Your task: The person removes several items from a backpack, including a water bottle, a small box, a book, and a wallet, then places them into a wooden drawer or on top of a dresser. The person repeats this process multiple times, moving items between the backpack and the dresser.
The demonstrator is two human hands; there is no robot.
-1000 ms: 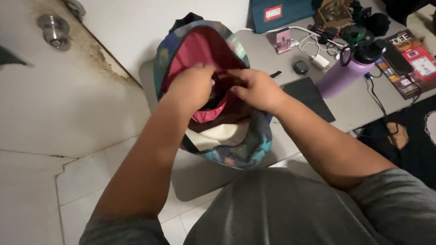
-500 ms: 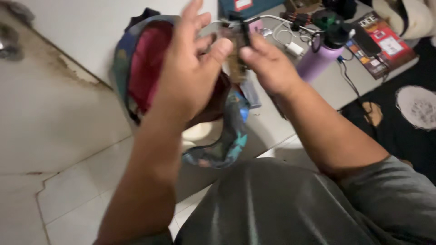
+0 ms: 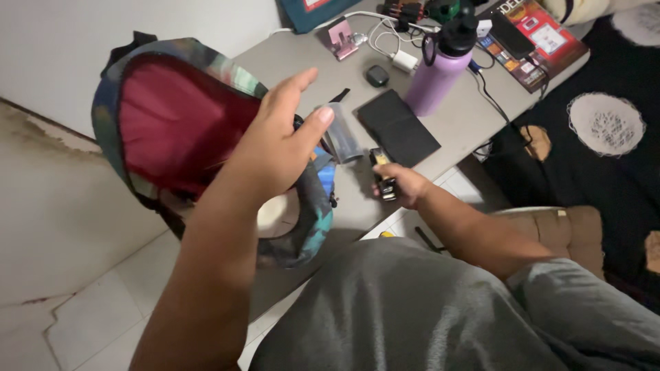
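An open backpack [image 3: 172, 117] with a multicoloured shell and red lining stands at the left end of a grey table [image 3: 467, 117]. My left hand [image 3: 275, 148] is raised in front of its mouth. The thumb and hidden fingers seem to pinch a blurred clear plastic case [image 3: 342, 136], while the index finger sticks out. Lower down, my right hand [image 3: 407, 185] grips a small black and yellow device [image 3: 383, 177] and rests it on the table near the front edge. That device lies just in front of a flat black notebook [image 3: 399, 127].
A purple bottle [image 3: 436, 72] with a black lid stands behind the notebook. A small black case [image 3: 377, 75], a pink stand [image 3: 340, 38], a white charger with cables [image 3: 402, 60] and a red book [image 3: 536, 38] lie further back. A dark rug [image 3: 605, 124] and a brown cushion [image 3: 557, 230] are at right.
Both hands have come out of the backpack. My right hand has dropped to the table's front edge with the small device. My left hand stays raised with the clear case.
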